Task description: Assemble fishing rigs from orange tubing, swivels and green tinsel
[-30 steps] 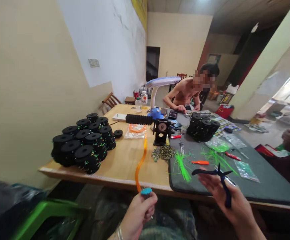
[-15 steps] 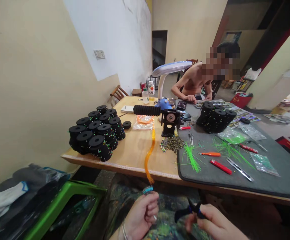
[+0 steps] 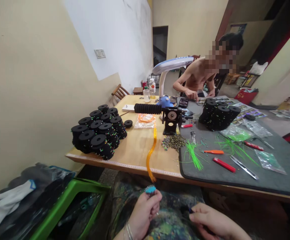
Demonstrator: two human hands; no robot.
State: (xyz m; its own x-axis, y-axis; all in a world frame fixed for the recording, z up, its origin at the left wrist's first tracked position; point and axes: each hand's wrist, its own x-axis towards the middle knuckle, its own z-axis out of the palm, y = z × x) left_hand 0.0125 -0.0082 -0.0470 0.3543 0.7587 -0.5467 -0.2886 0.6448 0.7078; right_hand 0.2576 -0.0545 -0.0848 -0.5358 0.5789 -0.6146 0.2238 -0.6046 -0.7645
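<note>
My left hand point(image 3: 145, 210) is above my lap, in front of the table's near edge. Its thumb and fingers pinch a small turquoise piece point(image 3: 150, 189) with a spiky metallic rim; I cannot make out its kind. Just beyond it, a bundle of orange strands point(image 3: 149, 160) hangs over the table edge. To the right, my right hand point(image 3: 207, 216) is closed around a dark hand tool point(image 3: 185, 210) with a touch of blue, low over my patterned clothing. Most of the tool is hidden or lost against the dark cloth.
Black foam spools point(image 3: 97, 141) crowd the table's left. A black winding device point(image 3: 171, 120) stands mid-table beside a pile of beads point(image 3: 176, 141). Green strands point(image 3: 194, 156), a red knife point(image 3: 224, 164) and tweezers point(image 3: 244, 167) lie on the grey mat point(image 3: 217, 178). Another person point(image 3: 194, 81) sits opposite.
The turquoise piece has turned to show a broader face. My right hand has turned, and the dark tool's raised jaws no longer show. The view has shifted slightly.
</note>
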